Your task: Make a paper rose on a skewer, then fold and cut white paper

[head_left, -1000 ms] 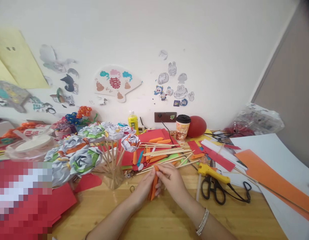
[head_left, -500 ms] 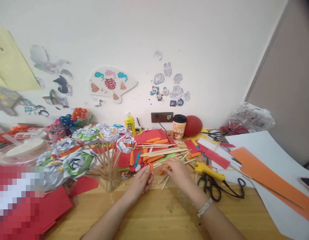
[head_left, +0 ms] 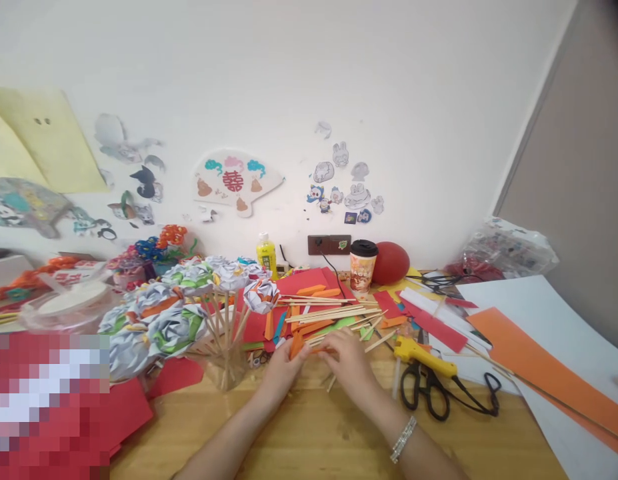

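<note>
My left hand point(head_left: 283, 369) is closed around a folded orange paper strip point(head_left: 297, 345) that sticks up from its fingers. My right hand point(head_left: 347, 360), with a bead bracelet point(head_left: 403, 439) on the wrist, pinches the other end of the orange strip, near the loose wooden sticks point(head_left: 333, 312) lying on red and orange paper pieces. Both hands meet over the wooden table point(head_left: 313, 440), just in front of the paper pile.
A glass jar point(head_left: 226, 363) of paper flowers point(head_left: 179, 313) on sticks stands left of my hands. A yellow glue gun point(head_left: 423, 355) and black scissors point(head_left: 429, 393) lie to the right, beside large white and orange sheets point(head_left: 543, 360). A paper cup point(head_left: 363, 267), red ball and yellow bottle stand by the wall.
My right hand left the loose sticks and came back to the left hand, taking the orange strip's end. The camera tilted slightly.
</note>
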`<act>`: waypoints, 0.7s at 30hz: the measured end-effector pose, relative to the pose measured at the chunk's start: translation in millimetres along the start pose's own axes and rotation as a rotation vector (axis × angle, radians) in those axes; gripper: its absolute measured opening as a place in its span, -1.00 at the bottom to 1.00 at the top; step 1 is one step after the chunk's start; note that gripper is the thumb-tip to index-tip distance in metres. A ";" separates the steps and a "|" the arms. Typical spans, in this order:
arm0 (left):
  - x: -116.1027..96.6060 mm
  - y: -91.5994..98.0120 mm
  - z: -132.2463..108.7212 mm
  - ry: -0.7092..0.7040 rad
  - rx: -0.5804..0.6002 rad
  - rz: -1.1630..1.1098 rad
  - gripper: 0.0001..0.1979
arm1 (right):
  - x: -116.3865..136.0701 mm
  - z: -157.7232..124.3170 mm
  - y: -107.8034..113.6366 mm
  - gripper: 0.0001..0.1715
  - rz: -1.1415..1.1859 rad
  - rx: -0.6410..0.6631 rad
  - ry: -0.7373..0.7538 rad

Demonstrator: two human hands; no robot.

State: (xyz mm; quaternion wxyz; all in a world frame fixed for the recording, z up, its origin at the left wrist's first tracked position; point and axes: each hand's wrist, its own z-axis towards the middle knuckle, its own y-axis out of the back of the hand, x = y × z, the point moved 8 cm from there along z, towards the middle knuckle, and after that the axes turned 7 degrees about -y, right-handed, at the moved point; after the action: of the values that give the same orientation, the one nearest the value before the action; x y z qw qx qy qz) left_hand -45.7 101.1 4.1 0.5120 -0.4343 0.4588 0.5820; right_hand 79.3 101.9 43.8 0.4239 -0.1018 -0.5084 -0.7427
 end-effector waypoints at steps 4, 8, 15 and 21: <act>-12.5 2.4 -1.6 -0.082 -0.040 0.053 -0.61 | -13.1 -3.3 -3.6 -0.97 0.488 -0.068 -0.254; -15.8 -1.0 -4.4 -0.112 -0.039 0.063 -0.65 | -16.4 -5.8 -14.1 -0.85 0.740 -0.033 -0.327; -22.2 -3.4 -7.5 -0.149 -0.029 0.063 -0.70 | -17.3 -5.5 -18.0 -0.83 0.812 0.046 -0.355; -16.1 -8.6 -12.7 -0.066 -0.015 -0.028 -0.56 | -11.4 -8.1 -22.8 -0.71 1.033 0.166 -0.450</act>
State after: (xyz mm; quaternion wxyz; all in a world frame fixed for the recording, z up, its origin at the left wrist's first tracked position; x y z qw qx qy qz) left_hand -35.1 86.0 16.5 0.5318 -0.4252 0.4312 0.5920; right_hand 71.9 103.9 18.2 0.6197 -0.4593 -0.5272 -0.3564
